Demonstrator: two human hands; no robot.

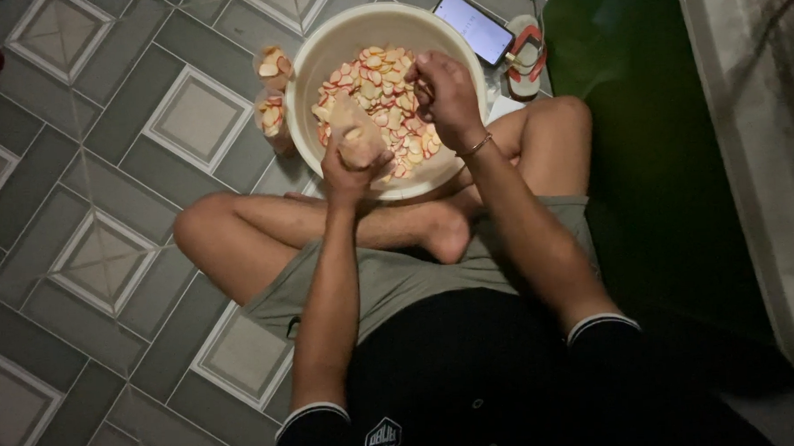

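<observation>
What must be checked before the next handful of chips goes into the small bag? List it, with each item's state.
1. Left hand grips the small clear plastic bag over the round cream plastic basin: ok.
2. Bag mouth open and facing up: cannot tell, too dim.
3. Right hand closed on chips above the basin: ok, though the amount is hidden.
4. Pink-edged pale chips left in the basin: ok, plenty.
5. Two filled clear bags set apart on the tiled floor: ok.
6. Lit smartphone clear of the basin: not ok, it sits against the rim.
</observation>
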